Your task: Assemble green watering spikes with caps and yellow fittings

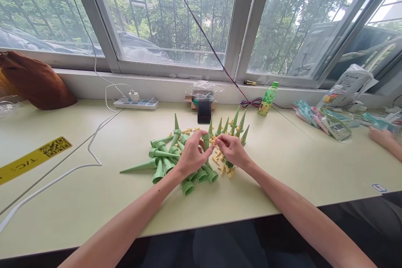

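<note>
Between thumb and fingers, my left hand [192, 155] grips a green plastic watering spike [206, 144], its wide capped end up. My right hand [231, 150] is pinched close beside that spike; a bit of yellow shows at the fingertips, apparently a small yellow valve, mostly hidden. A heap of green spikes [165, 155] lies to the left of and under my left hand, several with their open round ends facing me. Loose yellow valves [224, 167] are scattered below and around my right hand. Behind it, several green spikes [241, 121] stand with their points up.
Behind the heap are a dark phone [204, 112] and a small box with clear wrap. A green-labelled bottle [268, 99] stands at the back right. A power strip [136, 104] and its white cable lie left. Another person's hand [383, 135] is at far right, near pastel plastic items [314, 117].
</note>
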{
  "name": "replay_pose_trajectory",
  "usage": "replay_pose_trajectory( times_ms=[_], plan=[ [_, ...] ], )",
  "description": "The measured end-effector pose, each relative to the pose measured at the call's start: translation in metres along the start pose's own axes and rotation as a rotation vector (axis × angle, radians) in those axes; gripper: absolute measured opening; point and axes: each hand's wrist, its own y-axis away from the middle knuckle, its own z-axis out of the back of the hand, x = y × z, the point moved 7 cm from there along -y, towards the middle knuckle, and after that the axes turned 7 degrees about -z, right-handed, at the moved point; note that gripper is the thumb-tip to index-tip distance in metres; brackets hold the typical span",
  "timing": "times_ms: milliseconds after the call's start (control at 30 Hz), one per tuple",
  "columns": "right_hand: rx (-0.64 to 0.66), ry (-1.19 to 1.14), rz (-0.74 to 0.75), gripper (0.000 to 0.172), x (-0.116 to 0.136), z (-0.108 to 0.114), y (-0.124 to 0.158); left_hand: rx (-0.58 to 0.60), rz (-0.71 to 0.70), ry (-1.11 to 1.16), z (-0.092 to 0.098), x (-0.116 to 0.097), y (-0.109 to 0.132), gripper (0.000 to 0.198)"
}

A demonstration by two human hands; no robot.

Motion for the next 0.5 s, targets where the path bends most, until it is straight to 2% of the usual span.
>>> replay_pose_trajectory(
  times_ms=[233, 500],
  plan=[
    [-0.041, -0.006, 0.014, 0.036, 0.001, 0.002, 0.000, -0.005, 0.002, 0.023, -0.001, -0.003, 0.000, 0.034],
    [-0.173, -0.032, -0.001, 0.043, -0.002, 0.011, 0.000, 0.056, 0.078, 0.147, -0.004, -0.002, 0.002, 0.036]
  ],
)
